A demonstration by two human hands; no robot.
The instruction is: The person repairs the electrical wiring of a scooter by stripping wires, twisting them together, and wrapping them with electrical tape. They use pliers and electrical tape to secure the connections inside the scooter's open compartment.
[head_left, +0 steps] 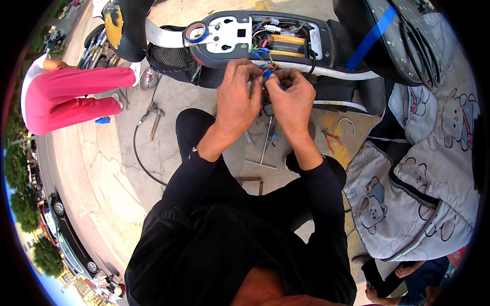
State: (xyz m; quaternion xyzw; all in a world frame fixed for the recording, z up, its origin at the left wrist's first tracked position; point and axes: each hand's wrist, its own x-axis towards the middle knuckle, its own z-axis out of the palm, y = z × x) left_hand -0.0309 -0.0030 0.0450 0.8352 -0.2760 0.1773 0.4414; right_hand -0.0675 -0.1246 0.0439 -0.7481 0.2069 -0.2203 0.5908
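My left hand (239, 97) and my right hand (294, 97) meet at the near side of an opened electric scooter body (224, 33). The fingertips of both pinch thin coloured wires with a blue piece (267, 74) on them. Whether that piece is tape or a connector I cannot make out. Just beyond my fingers, the open compartment holds a gold-finned controller box (287, 45), a white plug (273, 29) and a tangle of wires. A roll of blue tape (197, 32) lies on the body left of the compartment.
The raised seat (393, 46) carries a blue tape strip. A quilted cover (375, 204) hangs at right. On the ground are a T-handle wrench (266, 145), pliers (333, 141), a hammer (155, 125) and a black hose (136, 145). A person in pink trousers (76, 97) bends at left.
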